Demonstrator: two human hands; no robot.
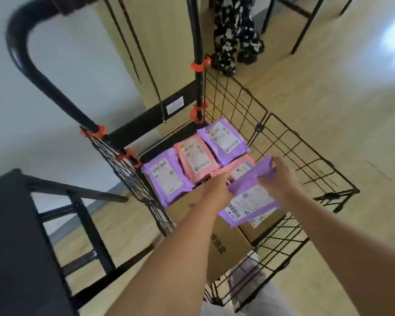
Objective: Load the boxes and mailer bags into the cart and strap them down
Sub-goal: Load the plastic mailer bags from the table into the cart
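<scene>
A black wire cart (290,156) with orange clips holds cardboard boxes (228,242) at the bottom. On the boxes lie several mailer bags: a purple one (167,176) at the left, a pink one (195,158) in the middle, another purple one (225,139) at the back, and a pink one (242,169) partly hidden. Both hands hold a purple mailer bag (249,201) just above the boxes. My left hand (217,188) grips its left edge. My right hand (281,179) pinches its far right end. Thin black cords (146,65) hang by the cart's handle (32,53).
A black table (12,236) with a metal frame stands at the lower left, close to the cart. Another person's patterned trouser legs (235,30) stand beyond the cart. More black table legs (306,23) are at the top right. The floor is pale wood.
</scene>
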